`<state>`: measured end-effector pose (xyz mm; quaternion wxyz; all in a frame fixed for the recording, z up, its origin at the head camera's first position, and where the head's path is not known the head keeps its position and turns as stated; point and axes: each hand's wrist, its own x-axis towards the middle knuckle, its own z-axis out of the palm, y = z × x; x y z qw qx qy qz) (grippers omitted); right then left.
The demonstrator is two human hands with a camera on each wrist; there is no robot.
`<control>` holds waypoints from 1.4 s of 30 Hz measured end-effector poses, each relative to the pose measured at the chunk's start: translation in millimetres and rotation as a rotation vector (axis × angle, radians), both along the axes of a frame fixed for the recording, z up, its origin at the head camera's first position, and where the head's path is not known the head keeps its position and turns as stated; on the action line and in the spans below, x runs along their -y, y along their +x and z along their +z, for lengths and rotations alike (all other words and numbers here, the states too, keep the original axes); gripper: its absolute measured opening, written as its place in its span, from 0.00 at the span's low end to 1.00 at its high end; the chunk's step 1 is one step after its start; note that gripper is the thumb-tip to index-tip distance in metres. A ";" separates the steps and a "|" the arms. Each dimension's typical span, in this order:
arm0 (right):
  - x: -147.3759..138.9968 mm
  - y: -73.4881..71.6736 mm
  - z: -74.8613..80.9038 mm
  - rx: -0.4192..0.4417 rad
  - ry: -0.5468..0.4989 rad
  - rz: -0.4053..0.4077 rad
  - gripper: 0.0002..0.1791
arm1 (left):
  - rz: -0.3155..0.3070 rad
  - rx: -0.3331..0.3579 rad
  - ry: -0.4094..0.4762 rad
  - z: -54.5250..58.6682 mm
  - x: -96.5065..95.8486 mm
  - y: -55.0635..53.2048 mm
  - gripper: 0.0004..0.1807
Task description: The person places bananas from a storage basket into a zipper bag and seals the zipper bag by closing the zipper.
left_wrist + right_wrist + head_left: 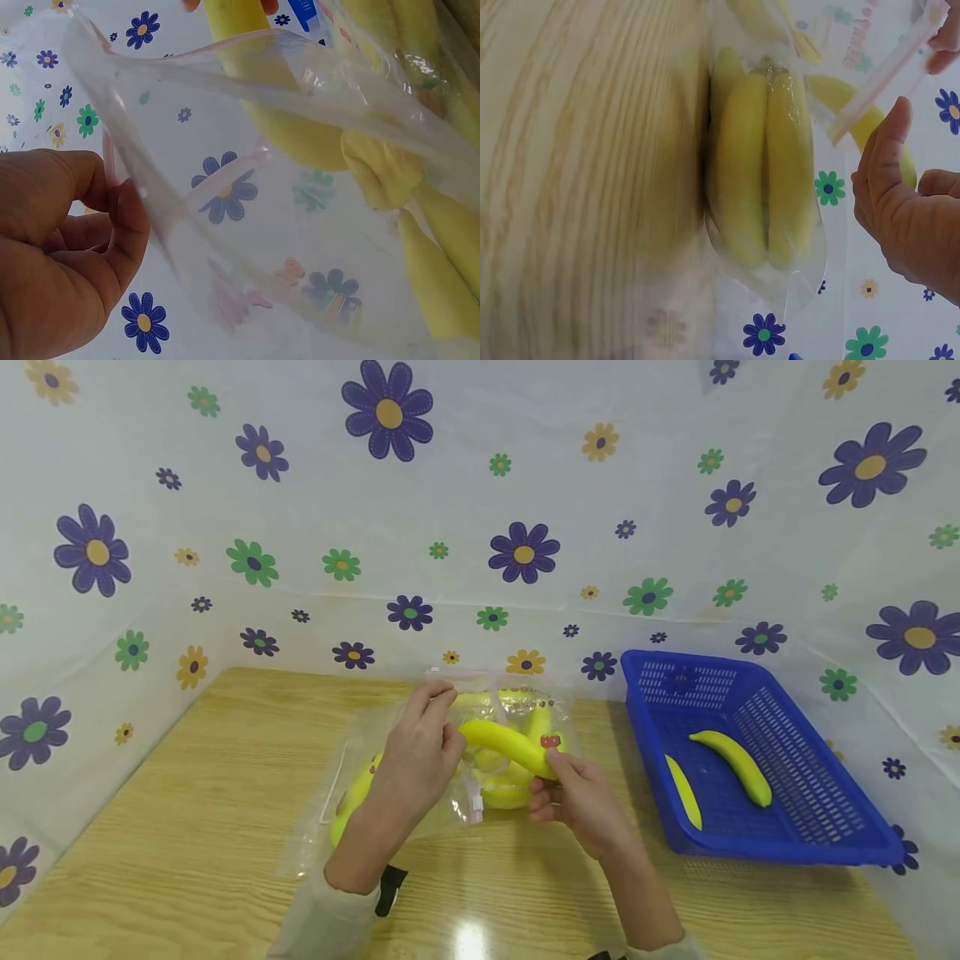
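Observation:
In the head view, my left hand (416,760) pinches the edge of a clear slider zip bag (442,806). The left wrist view shows this hand (75,255) with thumb and fingers on the film, the bag's mouth spread apart. My right hand (588,802) holds a yellow banana (502,743) by its right end. The banana (289,135) reaches through the mouth, its far part behind the film. Several other bananas (742,165) lie inside clear plastic on the table. Whether the film there is one bag or two, I cannot tell.
A blue plastic basket (795,853) stands to the right on the wooden table (187,827). Inside it lie a curved banana (738,764) and another banana (682,793), partly hidden by the near wall. A flower-print sheet (450,510) hangs behind and at both sides.

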<state>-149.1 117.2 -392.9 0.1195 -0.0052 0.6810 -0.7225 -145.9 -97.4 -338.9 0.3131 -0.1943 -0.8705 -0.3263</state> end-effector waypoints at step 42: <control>25.7 -2.9 -14.0 0.081 -0.105 0.052 0.26 | -0.019 -0.016 -0.062 2.5 -4.9 5.9 0.17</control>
